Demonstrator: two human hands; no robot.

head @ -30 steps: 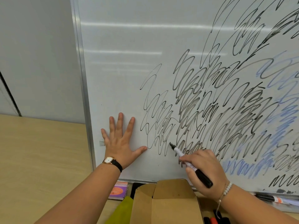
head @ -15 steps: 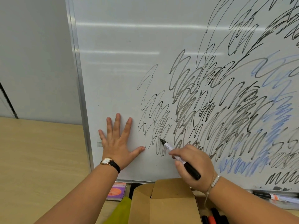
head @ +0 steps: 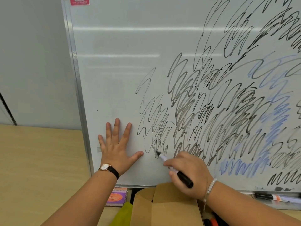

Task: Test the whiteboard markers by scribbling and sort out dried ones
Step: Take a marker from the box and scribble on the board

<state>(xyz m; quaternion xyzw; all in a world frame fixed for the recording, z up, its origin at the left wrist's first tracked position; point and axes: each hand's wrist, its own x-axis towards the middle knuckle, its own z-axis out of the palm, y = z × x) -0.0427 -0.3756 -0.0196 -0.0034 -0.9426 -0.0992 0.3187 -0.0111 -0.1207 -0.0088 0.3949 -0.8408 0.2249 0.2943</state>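
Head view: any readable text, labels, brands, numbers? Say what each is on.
Nothing reads clearly.
red sticker at the top corner of the whiteboard: white print, too blurred.
pink box below the board: a line of print, too small.
black marker in the right hand: barrel print, blurred.
tray marker: orange label, unreadable.
scribbles: loops only, no words.

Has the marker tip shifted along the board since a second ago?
Yes: the marker in the right hand has moved left, closer to the whiteboard frame and the left hand.
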